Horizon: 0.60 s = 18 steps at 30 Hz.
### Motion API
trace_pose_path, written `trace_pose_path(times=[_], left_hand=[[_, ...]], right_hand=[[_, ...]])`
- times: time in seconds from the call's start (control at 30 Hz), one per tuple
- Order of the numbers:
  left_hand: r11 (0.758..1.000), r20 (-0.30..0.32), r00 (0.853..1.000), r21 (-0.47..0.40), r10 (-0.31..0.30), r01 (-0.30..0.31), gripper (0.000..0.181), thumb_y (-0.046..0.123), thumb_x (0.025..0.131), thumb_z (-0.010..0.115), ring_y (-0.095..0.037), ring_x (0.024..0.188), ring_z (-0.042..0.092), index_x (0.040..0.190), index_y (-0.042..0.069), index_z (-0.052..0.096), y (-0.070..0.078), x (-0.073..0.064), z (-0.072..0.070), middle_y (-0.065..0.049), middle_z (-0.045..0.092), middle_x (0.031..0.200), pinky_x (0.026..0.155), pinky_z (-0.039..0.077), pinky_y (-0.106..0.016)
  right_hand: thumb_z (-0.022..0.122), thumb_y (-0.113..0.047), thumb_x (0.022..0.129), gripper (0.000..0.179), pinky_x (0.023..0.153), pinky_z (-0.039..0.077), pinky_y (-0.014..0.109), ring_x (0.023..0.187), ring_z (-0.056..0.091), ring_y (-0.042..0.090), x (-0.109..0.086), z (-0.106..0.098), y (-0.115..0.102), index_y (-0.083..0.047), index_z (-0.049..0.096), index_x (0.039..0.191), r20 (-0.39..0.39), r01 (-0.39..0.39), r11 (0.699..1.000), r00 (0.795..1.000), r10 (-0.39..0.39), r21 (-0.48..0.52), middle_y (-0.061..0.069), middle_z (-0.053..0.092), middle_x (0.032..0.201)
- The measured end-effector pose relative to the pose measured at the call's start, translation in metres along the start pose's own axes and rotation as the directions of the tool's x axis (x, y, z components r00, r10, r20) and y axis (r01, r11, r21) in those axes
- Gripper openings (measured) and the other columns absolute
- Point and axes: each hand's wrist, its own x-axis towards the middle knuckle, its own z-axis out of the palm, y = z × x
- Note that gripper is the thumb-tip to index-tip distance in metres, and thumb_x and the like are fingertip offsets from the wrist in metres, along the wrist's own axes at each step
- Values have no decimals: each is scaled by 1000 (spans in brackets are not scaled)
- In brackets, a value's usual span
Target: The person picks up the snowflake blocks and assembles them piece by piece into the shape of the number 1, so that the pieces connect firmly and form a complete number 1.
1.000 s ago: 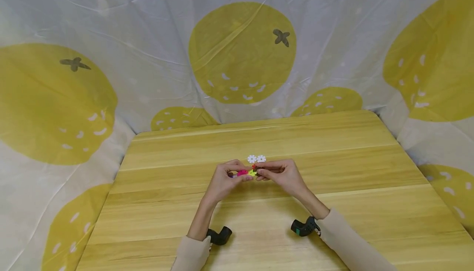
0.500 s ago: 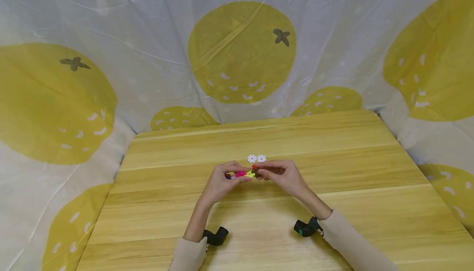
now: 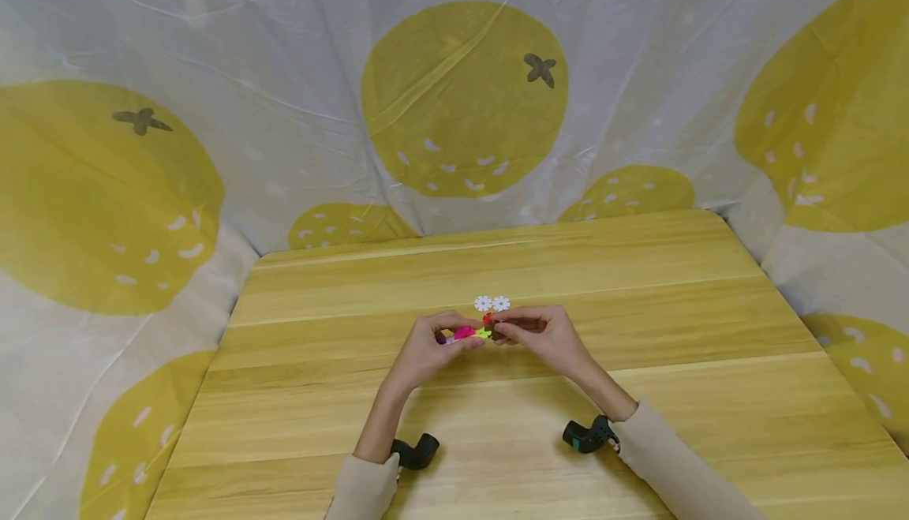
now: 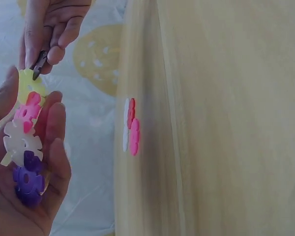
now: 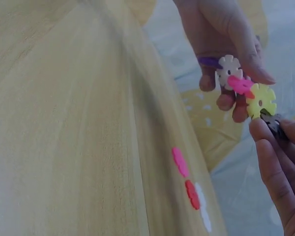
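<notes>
The left hand pinches a chain of flat, notched discs, plastic in look, above the wooden table; its long axis goes from left to right, the yellow end toward the right hand, which pinches a dark disc there. Wood reaches wide to both side edges, and 2 white toothed discs lie just beyond the hands.
</notes>
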Motion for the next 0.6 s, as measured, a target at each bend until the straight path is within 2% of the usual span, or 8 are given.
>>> trace_pose_path(times=[0.1, 0.2, 0.27, 0.4, 0.47, 0.6], left_hand=[[1000, 1, 1000, 16, -12, 12, 24, 24, 91, 81, -13, 76, 56, 114, 16, 80, 1, 0, 0, -2, 78, 110, 66, 47, -21], [998, -27, 1000, 68, -1, 3, 29, 21, 89, 83, -16, 100, 67, 116, 12, 79, 1, 0, 2, -3, 77, 116, 80, 56, -27], [992, -53, 998, 126, 30, -24, 31, 18, 87, 84, -19, 108, 69, 117, 9, 79, 1, 1, 5, -3, 77, 117, 83, 57, -29], [972, -97, 990, 223, 103, -79, 33, 10, 84, 86, -21, 102, 73, 117, 7, 79, 1, 2, 12, -6, 79, 111, 79, 58, -30], [966, -119, 985, 239, 124, -93, 34, 6, 83, 86, -21, 99, 74, 116, 8, 79, 0, 3, 15, -7, 79, 107, 80, 58, -30], [967, -145, 979, 230, 142, -106, 32, 3, 83, 85, -22, 103, 75, 114, 7, 80, -3, 4, 17, -9, 80, 108, 86, 60, -31]], right_hand=[[68, -3, 99, 32, 84, 58, 54, 91, 79, 17, 1, 1, 2, 17, 65, 124, -16, -35, 999, 999, 35, -2, 32, 72, 117], [68, -1, 98, 32, 85, 58, 52, 90, 79, 16, 1, 2, 6, 17, 65, 125, -34, -70, 997, 997, 70, 17, 33, 71, 117], [68, -1, 98, 31, 84, 59, 51, 89, 79, 15, 1, 4, 9, 16, 66, 124, -48, -82, 996, 995, 83, 23, 33, 72, 116], [68, -3, 98, 29, 82, 61, 47, 90, 79, 16, 3, 8, 14, 13, 68, 123, -78, -92, 995, 993, 94, 32, 33, 72, 116], [69, -4, 98, 29, 81, 62, 43, 90, 79, 15, 4, 11, 16, 12, 70, 122, -90, -107, 994, 990, 110, 38, 32, 71, 118], [71, -5, 97, 28, 79, 63, 37, 88, 78, 13, 7, 16, 17, 10, 71, 121, -105, -134, 990, 985, 138, 49, 31, 71, 120]])
